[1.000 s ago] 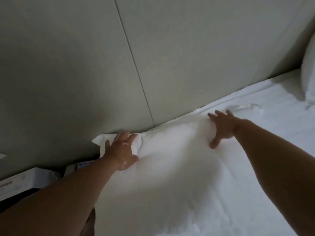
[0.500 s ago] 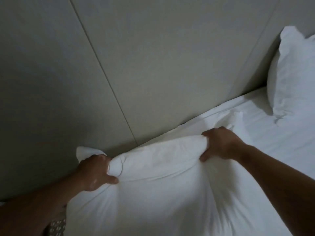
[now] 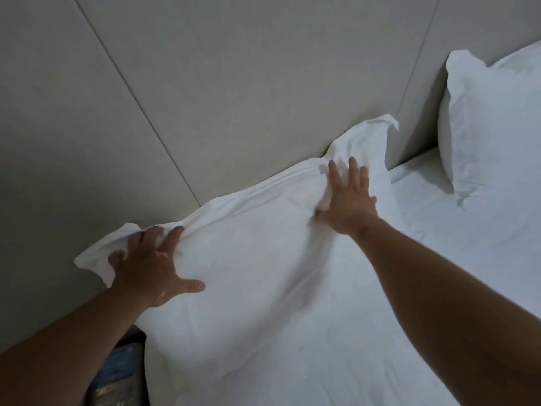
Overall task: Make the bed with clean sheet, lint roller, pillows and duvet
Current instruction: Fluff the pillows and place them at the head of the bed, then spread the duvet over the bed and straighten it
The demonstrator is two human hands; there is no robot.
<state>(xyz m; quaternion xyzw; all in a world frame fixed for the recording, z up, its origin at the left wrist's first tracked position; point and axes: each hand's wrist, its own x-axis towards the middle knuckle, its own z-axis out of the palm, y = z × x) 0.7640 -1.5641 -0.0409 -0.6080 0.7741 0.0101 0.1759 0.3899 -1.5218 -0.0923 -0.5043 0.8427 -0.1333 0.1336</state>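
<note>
Your left hand (image 3: 152,265) lies spread on the left top corner of the pillow (image 3: 248,273), fingertips pushed into the loose cover. Your right hand (image 3: 348,200) presses flat, fingers apart, near the right top corner. The pillow leans on the wall panel (image 3: 234,83), beside the second pillow (image 3: 491,127). If you push harder on one side, it may slip over the left edge of the bed, or the corners may end up creased.

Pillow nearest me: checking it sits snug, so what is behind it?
The grey panelled wall stands directly behind the pillow, whose top edge meets it. The pillow covers whatever lies lower down between them.
</note>
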